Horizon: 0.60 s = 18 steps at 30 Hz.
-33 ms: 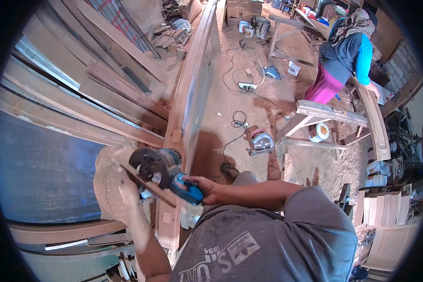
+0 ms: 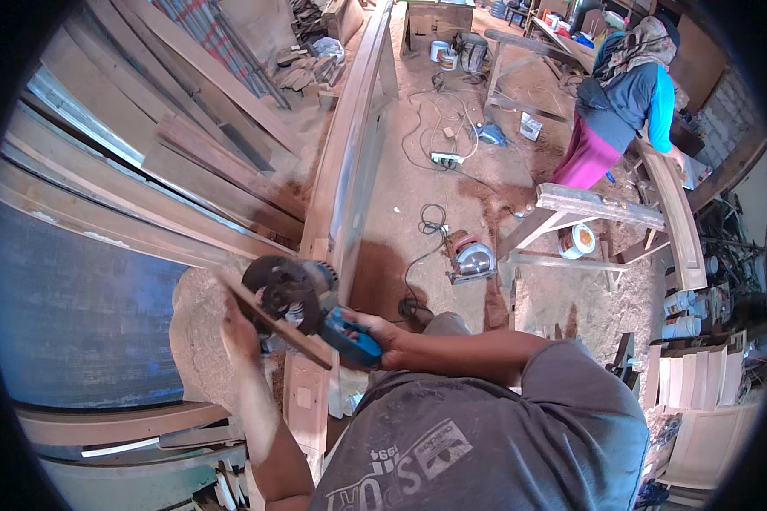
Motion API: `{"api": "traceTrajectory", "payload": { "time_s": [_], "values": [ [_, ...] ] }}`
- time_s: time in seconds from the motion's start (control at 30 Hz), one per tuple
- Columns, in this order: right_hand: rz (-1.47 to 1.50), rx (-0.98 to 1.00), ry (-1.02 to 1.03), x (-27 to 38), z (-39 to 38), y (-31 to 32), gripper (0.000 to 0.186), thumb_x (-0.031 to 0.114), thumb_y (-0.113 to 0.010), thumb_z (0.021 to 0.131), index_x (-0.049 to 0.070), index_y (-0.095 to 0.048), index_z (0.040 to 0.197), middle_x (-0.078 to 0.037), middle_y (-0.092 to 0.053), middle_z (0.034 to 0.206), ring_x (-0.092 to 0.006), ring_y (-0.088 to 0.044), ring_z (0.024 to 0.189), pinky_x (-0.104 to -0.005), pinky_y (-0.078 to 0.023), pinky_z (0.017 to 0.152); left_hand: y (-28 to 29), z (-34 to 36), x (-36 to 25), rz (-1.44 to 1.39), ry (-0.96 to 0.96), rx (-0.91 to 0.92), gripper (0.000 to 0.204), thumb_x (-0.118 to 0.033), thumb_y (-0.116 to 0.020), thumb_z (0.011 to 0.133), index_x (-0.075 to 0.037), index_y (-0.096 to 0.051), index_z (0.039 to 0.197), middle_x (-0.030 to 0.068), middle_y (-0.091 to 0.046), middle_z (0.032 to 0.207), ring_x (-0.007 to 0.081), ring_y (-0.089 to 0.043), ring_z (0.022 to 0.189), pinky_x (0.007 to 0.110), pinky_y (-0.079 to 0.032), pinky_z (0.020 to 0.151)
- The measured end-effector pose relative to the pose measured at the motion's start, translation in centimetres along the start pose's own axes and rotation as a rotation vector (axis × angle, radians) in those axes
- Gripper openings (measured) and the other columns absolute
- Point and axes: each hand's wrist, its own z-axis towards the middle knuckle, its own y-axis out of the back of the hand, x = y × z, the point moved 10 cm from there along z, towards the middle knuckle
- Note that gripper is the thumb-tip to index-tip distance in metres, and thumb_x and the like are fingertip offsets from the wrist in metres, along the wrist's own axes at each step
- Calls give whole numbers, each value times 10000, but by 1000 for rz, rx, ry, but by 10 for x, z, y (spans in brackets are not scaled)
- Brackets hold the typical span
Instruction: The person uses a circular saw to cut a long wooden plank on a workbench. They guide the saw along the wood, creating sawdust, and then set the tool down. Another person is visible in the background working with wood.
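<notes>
A circular saw with a blue handle (image 2: 352,338) and a round dark guard (image 2: 283,287) is tilted over the end of a long wooden beam (image 2: 314,392). My right hand (image 2: 382,335) is closed round its handle. Along the saw's base runs a flat wooden strip (image 2: 298,339), slanting down to the right. At the strip's upper left end, my left hand (image 2: 243,328) grips its edge; some of those fingers are hidden behind the strip. The blade cannot be made out.
Planks (image 2: 170,204) lean at left beside a dark blue panel (image 2: 77,315). On the floor lie another saw (image 2: 473,258), a power strip (image 2: 446,158) and cables. A co-worker (image 2: 622,102) bends over a curved wooden piece (image 2: 677,221) by a trestle (image 2: 596,204).
The saw and its wooden strip have shifted slightly right and tilted a little. My left hand has moved right and down with the strip; my right hand has moved slightly right.
</notes>
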Motion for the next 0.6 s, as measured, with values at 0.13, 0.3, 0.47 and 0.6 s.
{"api": "traceTrajectory", "payload": {
  "time_s": [0.13,0.3,0.47,0.6],
  "values": [
    [-91,39,203,61,-57,-28,335,375,-738,1049,108,-657,1234,37,-678,886,-77,-672,717,-239,-595,632,-68,-27,-100,-16,-392,258,820,-621,-519,1093,100,-567,1479,242,-660,1415,376,-642,1254,471,-509,1060],
    [-243,-225,543,129,-130,-25,261,379,-711,1061,145,-631,1143,12,-637,850,-111,-650,681,-258,-573,565,-106,-149,-139,-171,-1223,222,819,-461,-764,994,33,-432,1556,231,-506,1541,404,-509,1406,524,-478,1121],
    [177,-223,860,191,-165,-15,244,373,-721,1050,155,-611,1061,-60,-700,883,-187,-708,735,-305,-581,570,-286,-199,-34,-145,-532,1231,787,-407,-935,853,10,-567,1409,188,-637,1357,327,-638,1234,429,-508,1076],
    [383,-349,1099,236,-208,52,167,231,-739,1039,92,-652,1072,-66,-712,828,-170,-694,664,-289,-581,543,-343,-157,-18,113,-550,1369,364,-387,-852,930,-56,-783,1065,185,-739,919,339,-731,865,433,-574,819]
  ]
}}
